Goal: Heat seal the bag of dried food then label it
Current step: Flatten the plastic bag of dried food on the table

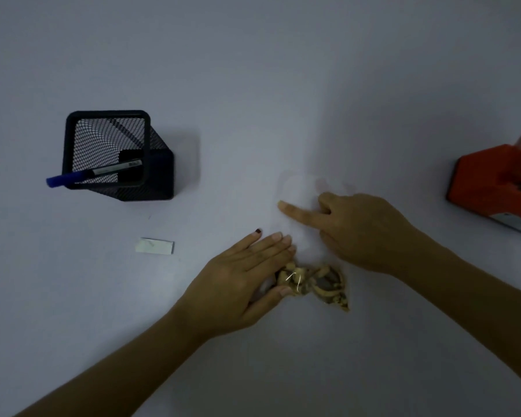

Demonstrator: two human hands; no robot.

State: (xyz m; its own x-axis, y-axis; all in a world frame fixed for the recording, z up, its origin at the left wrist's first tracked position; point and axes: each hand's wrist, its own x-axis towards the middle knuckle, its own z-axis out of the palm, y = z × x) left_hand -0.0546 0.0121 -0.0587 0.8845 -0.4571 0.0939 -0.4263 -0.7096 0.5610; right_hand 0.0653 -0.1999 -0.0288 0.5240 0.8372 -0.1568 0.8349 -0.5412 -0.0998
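Clear bag of dried food, light, limp, slippery: pressed flat on desk by straight-fingered left hand, pinned by right hand, forefinger out; best held by empty top edge.

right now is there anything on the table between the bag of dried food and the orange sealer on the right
Only the person's own right hand, which rests on the bag's clear top. Beyond it, bare table runs to the sealer.
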